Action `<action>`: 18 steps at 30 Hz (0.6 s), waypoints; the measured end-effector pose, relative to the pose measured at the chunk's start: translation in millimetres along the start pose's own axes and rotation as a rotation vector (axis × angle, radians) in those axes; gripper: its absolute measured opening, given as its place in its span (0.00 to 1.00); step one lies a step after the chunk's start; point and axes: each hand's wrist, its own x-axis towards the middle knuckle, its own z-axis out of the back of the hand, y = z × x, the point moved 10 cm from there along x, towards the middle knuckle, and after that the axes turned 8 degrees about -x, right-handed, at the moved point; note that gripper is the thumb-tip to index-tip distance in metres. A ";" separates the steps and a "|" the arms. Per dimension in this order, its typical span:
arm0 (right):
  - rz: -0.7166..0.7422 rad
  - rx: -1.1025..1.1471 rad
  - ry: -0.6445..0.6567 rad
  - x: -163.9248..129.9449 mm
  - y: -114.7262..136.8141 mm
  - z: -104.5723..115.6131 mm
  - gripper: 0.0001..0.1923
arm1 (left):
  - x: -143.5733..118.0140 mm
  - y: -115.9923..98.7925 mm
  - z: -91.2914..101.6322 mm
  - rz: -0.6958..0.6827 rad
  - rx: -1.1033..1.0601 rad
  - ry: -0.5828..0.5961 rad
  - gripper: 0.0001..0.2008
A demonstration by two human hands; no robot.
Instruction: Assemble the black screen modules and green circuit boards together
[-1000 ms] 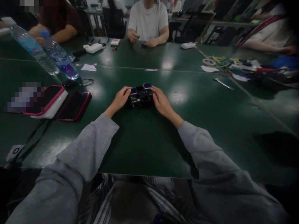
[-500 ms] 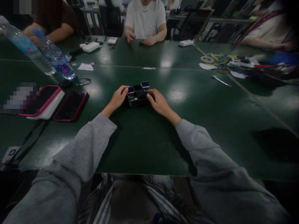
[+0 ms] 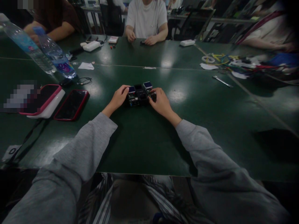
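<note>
A small black electronic module (image 3: 139, 95) with two blue-lit square tops and an exposed circuit board rests on the dark green table (image 3: 144, 140), in the middle of the view. My left hand (image 3: 119, 97) grips its left side with thumb and fingers. On the other side my right hand (image 3: 161, 101) holds the right end, fingers curled over the top. Both arms are in grey sleeves.
Two phones in red cases (image 3: 71, 105) lie to the left, with two water bottles (image 3: 54, 56) behind them. A metal tool (image 3: 221, 81) and a heap of coloured wires (image 3: 235, 63) lie at the right. Other people sit at the far side.
My right hand has closed further over the module's right end. The module and my left hand have stayed in place; the view shifted slightly.
</note>
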 end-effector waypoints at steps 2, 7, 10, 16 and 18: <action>0.013 -0.009 -0.007 0.0 0.7 0.8 0.13 | -0.1 0.4 -0.1 0.002 -0.002 0.000 0.14; -0.034 0.052 -0.023 0.3 -4.4 4.2 0.10 | -0.3 -0.7 -0.8 0.003 0.002 0.007 0.14; -0.077 0.112 -0.032 0.3 -9.6 5.0 0.11 | -0.1 -1.0 -0.7 0.007 0.010 0.004 0.14; -0.170 0.160 -0.063 0.7 -26.4 2.0 0.12 | 1.0 0.3 -0.8 -0.002 0.021 0.000 0.14; -0.198 0.182 -0.084 0.7 -34.0 0.2 0.12 | 1.4 2.2 -1.1 0.001 0.014 0.001 0.14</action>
